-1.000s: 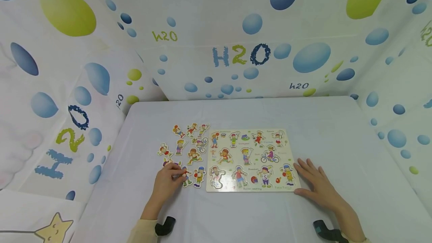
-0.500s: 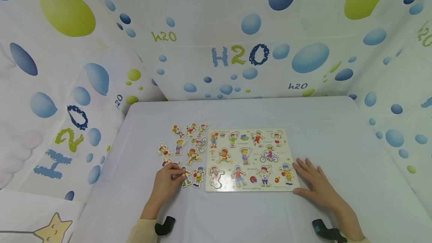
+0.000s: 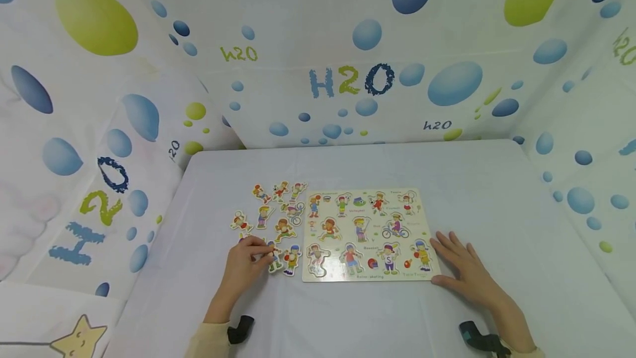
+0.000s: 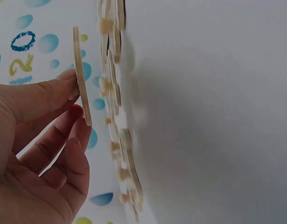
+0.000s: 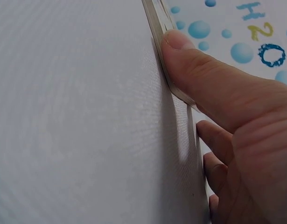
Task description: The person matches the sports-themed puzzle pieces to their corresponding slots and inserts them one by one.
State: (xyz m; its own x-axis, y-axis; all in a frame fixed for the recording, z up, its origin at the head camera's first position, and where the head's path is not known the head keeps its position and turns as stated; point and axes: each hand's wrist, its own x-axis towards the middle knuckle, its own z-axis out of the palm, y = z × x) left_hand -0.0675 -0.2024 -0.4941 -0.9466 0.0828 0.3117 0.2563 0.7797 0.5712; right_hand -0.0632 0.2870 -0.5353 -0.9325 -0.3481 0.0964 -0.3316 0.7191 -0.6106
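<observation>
Between thumb and fingers, my left hand pinches a flat wooden puzzle piece shaped like a child figure. The left wrist view catches that piece edge-on, held apart from the row of other pieces with small wooden knobs. The left hand partly covers a piece below its fingers. A pale puzzle board printed with children playing sports lies right of the loose pieces. My right hand rests with spread, straight fingers at the board's lower right corner, its thumb touching the board edge.
Several loose figure pieces, among them a runner, a cyclist and a golfer, lie left of the board. White cloth covers the table. A patterned curtain rises behind and at both sides.
My left hand has risen very slightly with the pinched piece. The right hand and the board keep their places; the whole head view has shifted a little.
</observation>
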